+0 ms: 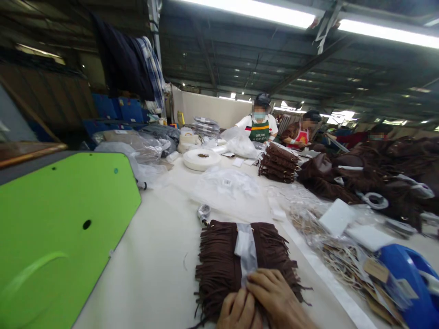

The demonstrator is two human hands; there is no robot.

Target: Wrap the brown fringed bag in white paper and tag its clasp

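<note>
A dark brown fringed bag (219, 256) lies flat on the pale table in front of me. Down its middle runs a shiny grey wrapping strip (247, 253), with a small white piece near its upper part. My left hand (237, 311), its fingers curled, is at the strip's lower end over the bag's near edge. Beside it my right hand (274, 297) pinches the same strip, fingertips close to the left ones. Just past the bag's upper left corner sits a small grey-wrapped ring (203, 213). The fingers cover the strip's lowest part.
A green machine panel (68, 228) stands at left. Beyond the bag are a clear plastic bag (228, 189), a white tape roll (201, 160) and stacked brown fringed bags (278, 163). Cords, tags and a blue dispenser (408, 278) lie at right. Co-workers (259, 128) are across the table.
</note>
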